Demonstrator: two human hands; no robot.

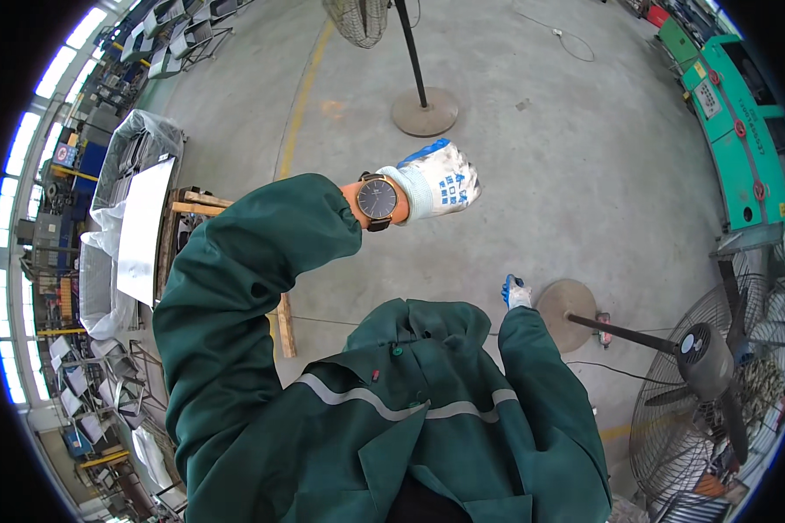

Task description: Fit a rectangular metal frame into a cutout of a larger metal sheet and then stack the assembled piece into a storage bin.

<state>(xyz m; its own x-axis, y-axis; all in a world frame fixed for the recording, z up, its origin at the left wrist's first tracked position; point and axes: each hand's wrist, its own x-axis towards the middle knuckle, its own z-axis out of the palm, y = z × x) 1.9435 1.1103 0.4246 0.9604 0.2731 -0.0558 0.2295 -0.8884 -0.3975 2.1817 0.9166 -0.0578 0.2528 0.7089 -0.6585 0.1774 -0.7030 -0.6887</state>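
My left hand (447,177) is raised in front of my chest, in a white work glove with blue print on its back and a blue coating on the palm side. Its fingers are curled into a fist, and nothing shows in them. On that wrist a dark-faced wristwatch (377,199) with a black strap sits between the glove cuff and the green sleeve (262,235). My right hand (516,292), gloved in white and blue, hangs low at my right side near a round fan base (568,315). Its fingers are small and foreshortened, so their state is unclear.
A pedestal fan (425,112) stands ahead; another large fan (705,357) is at right. Left are a plastic-lined bin (105,288), a pale sheet panel (146,231) and a wooden beam (286,327). A green machine (741,131) stands at far right. Cables cross the grey floor (584,200).
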